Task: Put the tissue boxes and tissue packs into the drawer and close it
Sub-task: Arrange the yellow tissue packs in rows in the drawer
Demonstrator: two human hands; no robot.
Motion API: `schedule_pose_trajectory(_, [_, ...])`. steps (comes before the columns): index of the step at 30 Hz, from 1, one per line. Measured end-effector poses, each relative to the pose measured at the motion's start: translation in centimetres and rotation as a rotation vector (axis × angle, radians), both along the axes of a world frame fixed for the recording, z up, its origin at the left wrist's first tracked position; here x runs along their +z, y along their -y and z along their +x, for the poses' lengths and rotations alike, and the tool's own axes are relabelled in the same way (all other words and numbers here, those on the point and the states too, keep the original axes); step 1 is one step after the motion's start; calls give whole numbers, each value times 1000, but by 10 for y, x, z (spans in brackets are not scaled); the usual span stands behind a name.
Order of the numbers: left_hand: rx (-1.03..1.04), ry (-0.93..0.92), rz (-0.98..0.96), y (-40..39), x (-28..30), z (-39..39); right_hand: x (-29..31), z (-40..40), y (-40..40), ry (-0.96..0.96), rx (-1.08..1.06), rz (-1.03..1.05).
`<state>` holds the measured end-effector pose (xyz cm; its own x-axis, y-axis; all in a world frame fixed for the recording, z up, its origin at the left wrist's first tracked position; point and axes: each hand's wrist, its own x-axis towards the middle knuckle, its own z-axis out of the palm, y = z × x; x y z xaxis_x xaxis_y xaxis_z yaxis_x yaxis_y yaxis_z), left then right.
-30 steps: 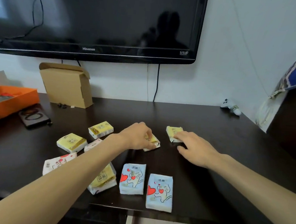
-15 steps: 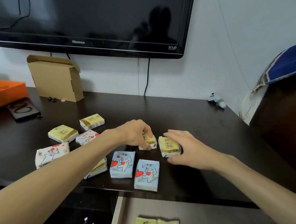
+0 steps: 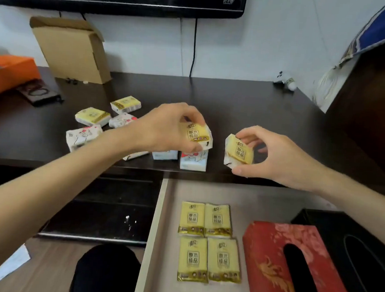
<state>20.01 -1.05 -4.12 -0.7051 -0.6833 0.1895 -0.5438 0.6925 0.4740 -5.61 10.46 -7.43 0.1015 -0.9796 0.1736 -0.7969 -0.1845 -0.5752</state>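
1. The left hand [image 3: 165,127] grips a yellow pack [image 3: 197,133] above the desk [image 3: 235,103]. The pack sits at the fingertips: fingers curl over its far top edge, the thumb presses from below at its near edge, and its printed face is turned toward the camera.
2. The right hand [image 3: 275,156] pinches a second yellow pack [image 3: 239,152], also lifted. Fingers close on its far right edge, the thumb lies under its near lower corner, and the pack juts out left of the palm, tilted.
3. The two held packs are near each other but apart, both over the desk's front edge.
4. Under the left hand, two blue packs [image 3: 194,160] lie on the desk near that edge; the left one is largely hidden by the hand.
5. Farther left on the desk lie two more yellow packs [image 3: 126,103], and two white packs [image 3: 83,136] with red print. Another pack peeks out beneath the left forearm.
6. The drawer [image 3: 156,223] stands open below the desk. Four yellow packs [image 3: 207,240] lie flat in it, two by two, touching.
7. Right of them in the drawer lies a red box [image 3: 267,260], and beside that a black box [image 3: 331,226].
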Motion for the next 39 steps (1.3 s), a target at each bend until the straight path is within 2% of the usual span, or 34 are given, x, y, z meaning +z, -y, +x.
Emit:
schedule_pose_trajectory(5, [-132, 1, 72, -73, -17, 31, -8, 27, -69, -17, 71, 62])
schedule_pose_trajectory(9, [-225, 80, 141, -112, -42, 43, -23, 46, -106, -136, 113, 156])
schedule_pose_trajectory(15, [-258, 126, 170, -143, -80, 52, -48, 57, -131, -327, 183, 231])
schedule_pose_trajectory(21, [-300, 248, 53, -168, -103, 60, -56, 65, -150, -460, 277, 262])
schedule_pose_trajectory(26, [-352, 261, 26, -186, -122, 63, -57, 77, -156, -530, 306, 326])
schedule_pose_trajectory(31, [-370, 321, -90, -188, -129, 60, -62, 91, -153, -676, 372, 342])
schedule_pose_trajectory(35, [-379, 413, -124, -187, -128, 57, -63, 96, -148, -683, 385, 349])
schedule_pose_trajectory(39, [-372, 352, -100, -183, -124, 60, -57, 92, -145, -579, 355, 310])
